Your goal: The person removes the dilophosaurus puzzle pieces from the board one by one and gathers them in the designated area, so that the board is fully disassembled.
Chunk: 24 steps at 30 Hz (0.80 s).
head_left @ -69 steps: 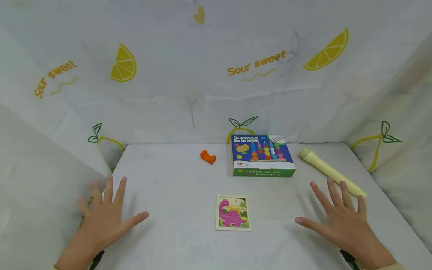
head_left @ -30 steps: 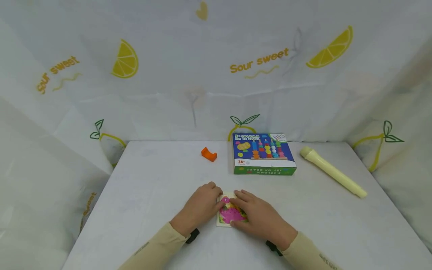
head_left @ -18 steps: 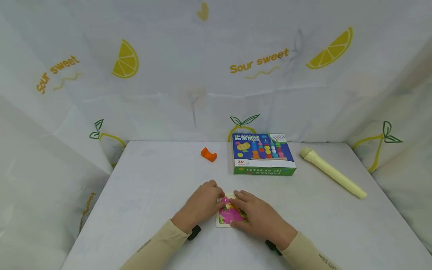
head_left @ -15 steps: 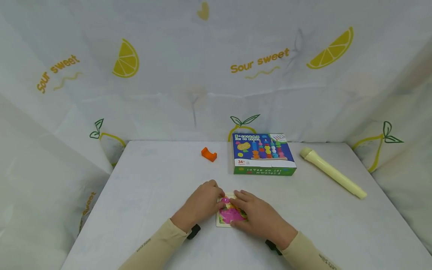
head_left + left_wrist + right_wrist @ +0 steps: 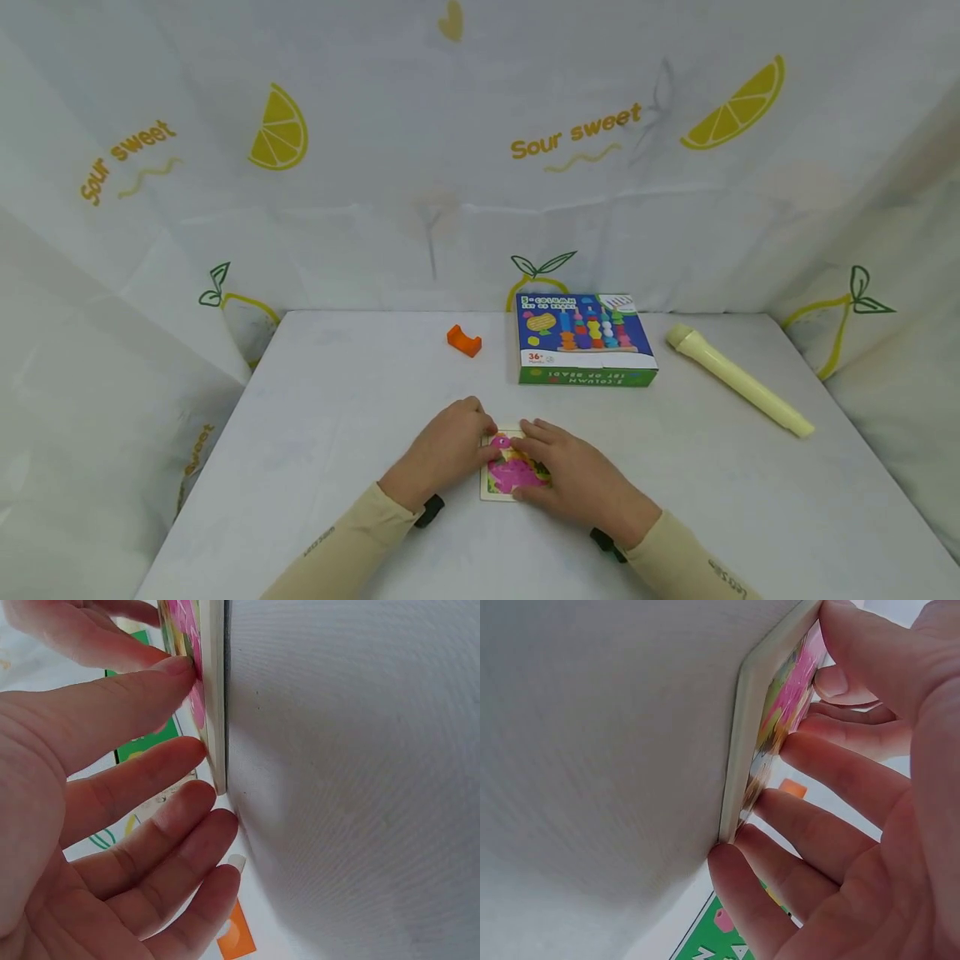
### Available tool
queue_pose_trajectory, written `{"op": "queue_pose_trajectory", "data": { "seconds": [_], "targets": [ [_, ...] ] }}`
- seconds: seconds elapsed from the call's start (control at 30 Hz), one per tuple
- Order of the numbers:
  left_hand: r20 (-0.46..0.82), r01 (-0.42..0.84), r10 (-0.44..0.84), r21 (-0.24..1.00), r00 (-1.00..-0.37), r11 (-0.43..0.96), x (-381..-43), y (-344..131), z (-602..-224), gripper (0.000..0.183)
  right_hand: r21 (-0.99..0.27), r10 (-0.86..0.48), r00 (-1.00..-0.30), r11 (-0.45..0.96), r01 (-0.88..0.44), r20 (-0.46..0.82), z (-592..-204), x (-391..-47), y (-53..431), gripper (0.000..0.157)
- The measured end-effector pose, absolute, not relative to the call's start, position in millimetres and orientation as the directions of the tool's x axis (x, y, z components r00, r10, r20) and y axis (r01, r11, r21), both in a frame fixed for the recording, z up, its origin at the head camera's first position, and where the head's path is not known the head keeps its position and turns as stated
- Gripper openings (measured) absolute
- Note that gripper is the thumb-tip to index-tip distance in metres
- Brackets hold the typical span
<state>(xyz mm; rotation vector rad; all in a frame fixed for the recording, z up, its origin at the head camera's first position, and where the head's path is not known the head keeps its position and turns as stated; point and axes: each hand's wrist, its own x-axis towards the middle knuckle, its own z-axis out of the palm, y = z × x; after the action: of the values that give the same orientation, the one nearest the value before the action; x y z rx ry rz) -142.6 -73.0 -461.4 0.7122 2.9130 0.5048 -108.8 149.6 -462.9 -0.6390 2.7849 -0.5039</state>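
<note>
A small square puzzle [image 5: 495, 497] with a pink dinosaur picture and a pale frame lies flat on the white table. The left hand [image 5: 447, 442] is at its left side. Its thumb [image 5: 176, 667] presses the picture and its forefinger touches near the far left corner, the other fingers reaching loosely past it. From the right, the right hand [image 5: 577, 471] holds the puzzle across: thumb at the near edge, several fingertips [image 5: 769, 799] along the far right part. The right hand covers much of the puzzle's right half in the head view.
Behind the hands lies a blue and green bead-set box [image 5: 587, 340]. An orange curved block [image 5: 464, 341] is left of it, and a pale yellow toy microphone [image 5: 738, 380] lies at the right. A printed white cloth [image 5: 360, 233] hangs behind the table.
Both hands, at first spread wide apart over the table sides, have come inward onto the puzzle. Over the last second they have stayed there with only slight finger movement.
</note>
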Motion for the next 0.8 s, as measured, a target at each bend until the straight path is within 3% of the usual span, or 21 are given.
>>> {"op": "queue_pose_trajectory", "data": {
  "seconds": [0.23, 0.47, 0.8],
  "targets": [
    [-0.054, 0.407, 0.447, 0.325, -0.893, 0.853, -146.7, -70.5, -462.3, 0.032, -0.388, -0.462, -0.874, 0.841, -0.378, -0.149, -465.2, -110.0, 151.1, 0.068],
    [-0.126, 0.326, 0.421, 0.449, -0.898, 0.832, -147.7, -69.5, -462.0, 0.023, -0.412, -0.457, -0.876, 0.836, -0.363, -0.156, -465.8, -109.7, 152.0, 0.066],
    [-0.108, 0.360, 0.433, 0.399, -0.895, 0.844, -148.5, -67.2, -460.1, 0.034, -0.421, -0.465, -0.875, 0.827, -0.373, -0.138, -464.6, -110.4, 152.6, 0.065]
  ]
}}
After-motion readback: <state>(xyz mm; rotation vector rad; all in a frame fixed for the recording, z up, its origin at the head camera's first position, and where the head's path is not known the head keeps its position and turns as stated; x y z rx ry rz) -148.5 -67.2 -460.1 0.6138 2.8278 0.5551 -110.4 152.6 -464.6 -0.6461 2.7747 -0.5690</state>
